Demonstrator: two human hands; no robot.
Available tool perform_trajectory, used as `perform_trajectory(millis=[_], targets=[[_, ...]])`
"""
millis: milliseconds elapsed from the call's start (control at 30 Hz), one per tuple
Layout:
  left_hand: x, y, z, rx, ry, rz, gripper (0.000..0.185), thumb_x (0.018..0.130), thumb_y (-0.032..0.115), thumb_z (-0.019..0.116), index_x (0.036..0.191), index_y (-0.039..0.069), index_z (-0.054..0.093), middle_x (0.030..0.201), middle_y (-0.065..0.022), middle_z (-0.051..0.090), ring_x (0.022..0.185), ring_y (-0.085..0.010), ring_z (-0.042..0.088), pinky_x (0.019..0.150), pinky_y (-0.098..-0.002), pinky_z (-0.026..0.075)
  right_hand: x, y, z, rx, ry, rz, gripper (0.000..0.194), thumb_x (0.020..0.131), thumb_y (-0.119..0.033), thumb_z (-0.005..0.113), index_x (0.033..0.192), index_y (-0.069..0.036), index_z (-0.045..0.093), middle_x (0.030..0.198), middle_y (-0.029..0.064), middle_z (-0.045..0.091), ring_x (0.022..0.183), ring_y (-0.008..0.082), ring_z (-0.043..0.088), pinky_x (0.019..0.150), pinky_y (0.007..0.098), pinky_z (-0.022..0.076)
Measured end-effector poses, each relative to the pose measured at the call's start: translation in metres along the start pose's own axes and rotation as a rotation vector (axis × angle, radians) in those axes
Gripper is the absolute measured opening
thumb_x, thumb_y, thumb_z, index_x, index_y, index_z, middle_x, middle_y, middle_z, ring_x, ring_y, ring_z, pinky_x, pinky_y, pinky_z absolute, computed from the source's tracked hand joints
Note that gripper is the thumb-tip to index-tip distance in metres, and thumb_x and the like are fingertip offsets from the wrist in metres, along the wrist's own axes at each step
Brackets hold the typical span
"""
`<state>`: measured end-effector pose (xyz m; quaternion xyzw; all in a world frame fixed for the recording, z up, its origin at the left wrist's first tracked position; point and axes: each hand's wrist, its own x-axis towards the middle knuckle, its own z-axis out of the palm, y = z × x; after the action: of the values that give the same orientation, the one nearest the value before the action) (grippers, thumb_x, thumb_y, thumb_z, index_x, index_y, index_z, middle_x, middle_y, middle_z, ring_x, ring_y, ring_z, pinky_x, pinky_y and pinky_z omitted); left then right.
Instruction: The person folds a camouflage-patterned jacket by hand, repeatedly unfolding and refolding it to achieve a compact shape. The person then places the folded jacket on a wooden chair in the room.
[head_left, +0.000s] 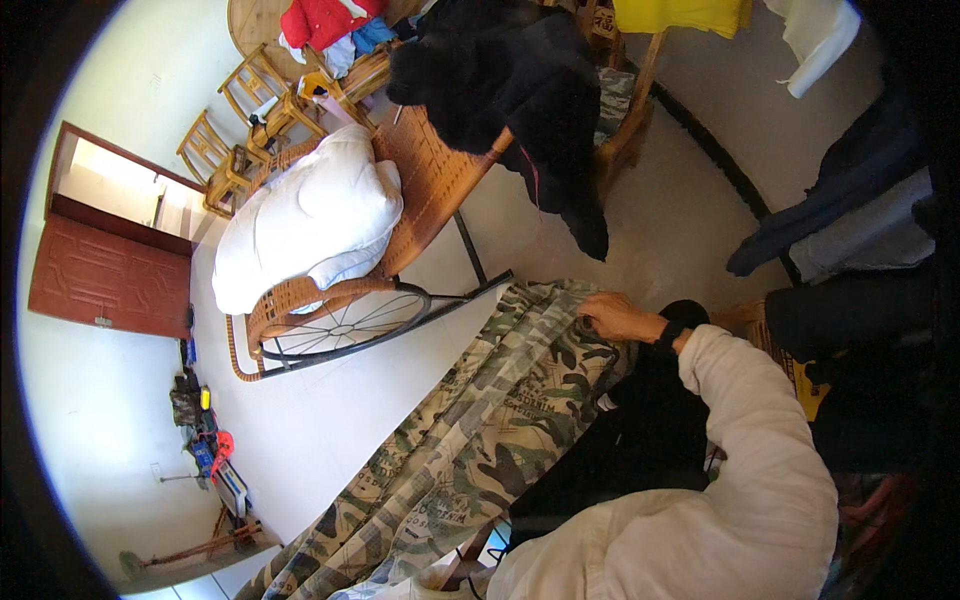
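Observation:
Camouflage trousers (480, 420) with printed lettering stretch diagonally across my lap, from the waist end near the middle to the lower left edge. My right hand (616, 316), with a black band at the wrist, grips the cloth near that upper end. Its fingers are bent around a fold, and part of the grip is hidden. My left hand is out of view. Below the trousers lies dark cloth (570, 465) over my legs.
A woven rocking chair (442, 172) holds a white quilt (315, 210) and a black fuzzy garment (510, 82). Dark clothing (847, 187) hangs at right, with yellow cloth (682, 13) above. Wooden chairs (262, 105) stand by the wall, and tools (217, 457) lie along its foot.

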<state>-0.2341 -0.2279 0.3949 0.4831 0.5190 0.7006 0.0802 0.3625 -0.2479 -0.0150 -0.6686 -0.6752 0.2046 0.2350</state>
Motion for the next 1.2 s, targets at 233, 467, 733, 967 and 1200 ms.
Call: perform_trajectory(millis=[233,467,733,967,1200], targets=[[0.006,-0.027,-0.015,0.072,-0.008,0.053,0.024,0.078,-0.008,0.056,0.101,-0.014,0.056,0.089,-0.0203,0.063,0.071,-0.0230,0.061,0.069,-0.0296,0.053,0.008,0.000,0.025,0.004,-0.046,-0.051,0.044,0.079,-0.007,0.054,0.122,-0.005,0.048,0.097,0.0187,0.055,0.085,0.0343,0.053,0.070,0.0442,0.0443],[0.003,-0.039,0.009,0.533,-0.263,0.555,0.022,0.079,0.001,0.065,0.097,-0.010,0.059,0.090,-0.0184,0.064,0.077,-0.0222,0.062,0.071,-0.0314,0.050,0.010,-0.013,0.038,0.143,0.001,0.067,0.030,0.080,-0.008,0.057,0.110,-0.005,0.055,0.097,0.0128,0.053,0.091,0.0307,0.052,0.076,0.0403,0.0438],[0.027,-0.069,-0.004,0.471,-0.232,0.441,0.031,0.076,0.012,0.071,0.093,-0.010,0.059,0.082,-0.0174,0.064,0.067,-0.0204,0.060,0.056,-0.0309,0.049,-0.003,-0.016,0.016,0.113,0.209,0.041,0.010,0.082,-0.002,0.053,0.091,-0.002,0.055,0.092,0.0123,0.053,0.085,0.0314,0.053,0.074,0.0390,0.0441],[0.023,-0.096,-0.016,0.406,-0.160,0.224,0.022,0.073,0.006,0.069,0.086,-0.009,0.059,0.057,-0.0036,0.049,0.048,-0.0111,0.043,0.041,-0.0262,0.032,0.018,-0.008,-0.053,0.026,0.500,-0.070,0.009,0.085,-0.004,0.047,0.092,-0.004,0.053,0.078,0.0143,0.055,0.077,0.0327,0.053,0.076,0.0439,0.0410],[-0.011,-0.102,-0.013,0.664,-0.089,0.245,0.013,0.074,0.006,0.064,0.068,-0.002,0.055,0.051,0.0026,0.039,0.044,-0.0084,0.033,0.040,-0.0263,0.025,0.107,-0.004,0.004,0.001,0.135,-0.164,0.033,0.080,-0.001,0.049,0.112,-0.007,0.049,0.071,0.0151,0.050,0.066,0.0298,0.051,0.062,0.0399,0.0396]])
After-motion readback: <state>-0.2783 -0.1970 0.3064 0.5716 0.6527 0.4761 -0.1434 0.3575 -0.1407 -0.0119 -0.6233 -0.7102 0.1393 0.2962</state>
